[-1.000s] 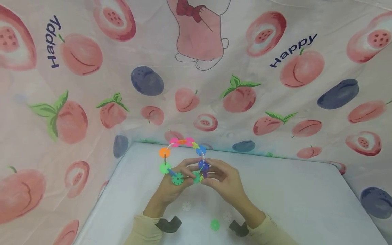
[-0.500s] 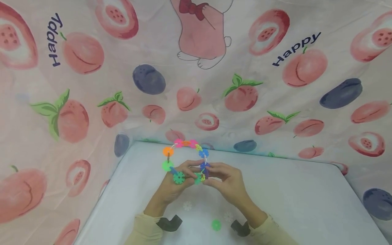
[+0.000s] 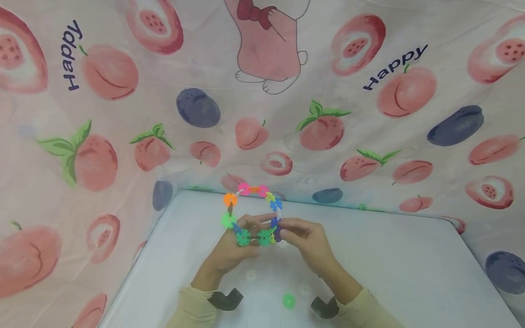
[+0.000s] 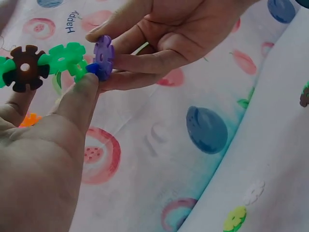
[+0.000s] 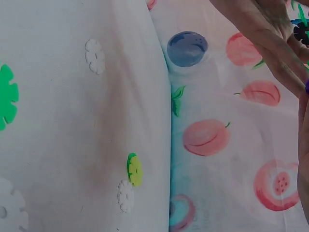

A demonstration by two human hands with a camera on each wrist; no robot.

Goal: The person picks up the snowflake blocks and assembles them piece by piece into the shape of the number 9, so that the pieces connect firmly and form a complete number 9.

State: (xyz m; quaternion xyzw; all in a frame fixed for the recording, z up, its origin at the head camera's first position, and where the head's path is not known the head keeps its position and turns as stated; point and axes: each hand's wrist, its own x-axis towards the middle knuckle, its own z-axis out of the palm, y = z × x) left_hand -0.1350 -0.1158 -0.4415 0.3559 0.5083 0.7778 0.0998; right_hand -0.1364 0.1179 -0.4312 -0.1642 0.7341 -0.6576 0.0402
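Observation:
A ring of notched plastic snowflake discs (image 3: 243, 237), slotted together in many colours, is held up over the table between both hands. My left hand (image 3: 229, 250) holds its lower part, with fingers behind the green discs. In the left wrist view, the left thumb (image 4: 77, 104) presses by a small blue piece (image 4: 92, 68) next to a purple disc (image 4: 104, 58). My right hand (image 3: 309, 237) pinches that purple disc at the ring's lower right. Green and brown discs (image 4: 25, 67) run leftward from it. Fingers hide part of the ring.
On the white table (image 3: 389, 264) lie a loose green disc (image 3: 289, 301) and white discs (image 3: 250, 275) below the hands. A yellow-green disc (image 5: 135, 170) lies near a white one in the right wrist view. Fruit-print cloth (image 3: 279, 118) stands behind the table.
The ring has shifted slightly right. My left thumb has dropped below the front green discs, showing more of them, and my right thumb has moved up to the purple disc.

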